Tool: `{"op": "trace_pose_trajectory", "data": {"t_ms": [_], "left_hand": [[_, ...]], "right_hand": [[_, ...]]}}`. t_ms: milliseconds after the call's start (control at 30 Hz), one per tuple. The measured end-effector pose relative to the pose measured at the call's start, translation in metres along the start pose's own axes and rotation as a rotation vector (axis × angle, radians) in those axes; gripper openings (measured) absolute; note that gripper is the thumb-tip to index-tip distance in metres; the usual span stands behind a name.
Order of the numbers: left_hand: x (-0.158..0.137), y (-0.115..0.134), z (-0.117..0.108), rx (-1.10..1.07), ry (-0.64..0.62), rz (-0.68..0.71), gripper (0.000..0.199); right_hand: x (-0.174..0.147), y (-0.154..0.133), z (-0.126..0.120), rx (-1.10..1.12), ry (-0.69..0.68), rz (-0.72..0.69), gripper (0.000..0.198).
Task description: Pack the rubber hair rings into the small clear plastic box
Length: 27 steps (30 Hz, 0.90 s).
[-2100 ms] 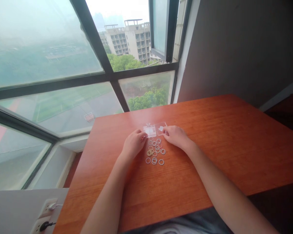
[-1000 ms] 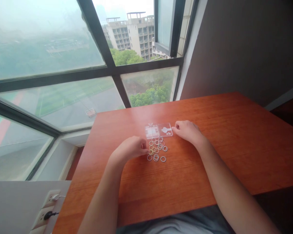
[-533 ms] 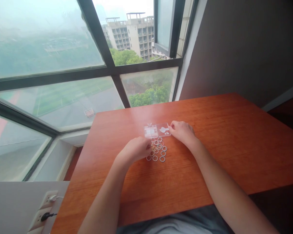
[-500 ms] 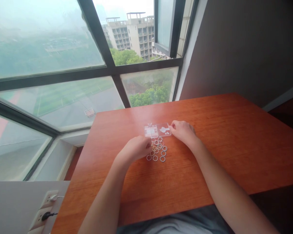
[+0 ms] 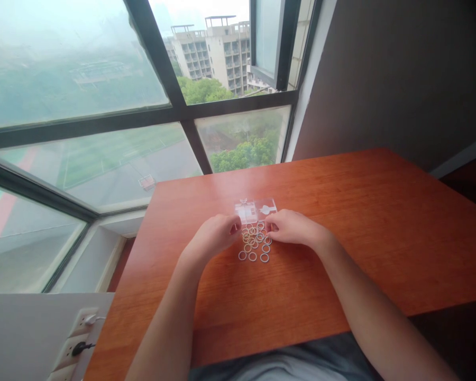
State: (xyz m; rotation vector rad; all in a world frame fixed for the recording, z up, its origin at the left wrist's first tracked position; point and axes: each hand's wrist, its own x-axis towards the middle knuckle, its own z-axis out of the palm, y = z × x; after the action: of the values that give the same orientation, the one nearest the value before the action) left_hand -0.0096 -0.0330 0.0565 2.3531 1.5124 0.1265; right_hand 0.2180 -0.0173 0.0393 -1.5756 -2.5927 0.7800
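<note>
Several small rings (image 5: 253, 257), pale silver with some yellowish, lie in a loose cluster on the wooden table. My left hand (image 5: 219, 234) is at the cluster's left side, its fingers curled together; whether anything is between them is hidden. From the right, my right hand (image 5: 293, 227) reaches the cluster with thumb and fingers bent close together at the upper right rings. What it pinches, if anything, is too small to make out. Just behind the rings rests an open clear plastic box (image 5: 246, 212), its flat transparent lid (image 5: 266, 207) spread to the right and partly covered by my right hand.
The reddish-brown table (image 5: 365, 233) runs under both forearms and ends at the near edge by my lap. Dark-framed windows (image 5: 238, 103) stand beyond it, with a grey wall (image 5: 388, 79) on the right. Wall sockets with plugs (image 5: 77, 346) are at the lower left.
My right hand has left the lid's right edge and moved left and nearer, to the rings. My left hand has shifted slightly left and up, uncovering some yellowish rings.
</note>
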Motion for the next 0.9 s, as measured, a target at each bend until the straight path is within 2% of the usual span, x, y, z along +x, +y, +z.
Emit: {"op": "trace_pose_trajectory", "data": {"t_ms": [233, 400, 467, 667, 900], "left_hand": [[-0.001, -0.003, 0.003, 0.024, -0.075, -0.041, 0.014], [-0.003, -0.003, 0.002, -0.076, -0.315, -0.040, 0.017], [-0.004, -0.001, 0.002, -0.121, -0.371, -0.017, 0.020], [-0.002, 0.005, 0.006, -0.105, -0.362, 0.016, 0.016], [0.002, 0.005, 0.014, -0.104, -0.337, 0.040, 0.024]], "right_hand": [[0.001, 0.000, 0.006, 0.019, -0.058, -0.079, 0.010], [0.005, -0.005, 0.012, 0.003, -0.042, -0.119, 0.014], [0.005, -0.006, 0.012, 0.006, -0.021, -0.122, 0.014], [0.005, -0.002, 0.009, 0.031, -0.016, -0.128, 0.013], [0.005, 0.007, 0.004, 0.104, 0.019, -0.115, 0.009]]}}
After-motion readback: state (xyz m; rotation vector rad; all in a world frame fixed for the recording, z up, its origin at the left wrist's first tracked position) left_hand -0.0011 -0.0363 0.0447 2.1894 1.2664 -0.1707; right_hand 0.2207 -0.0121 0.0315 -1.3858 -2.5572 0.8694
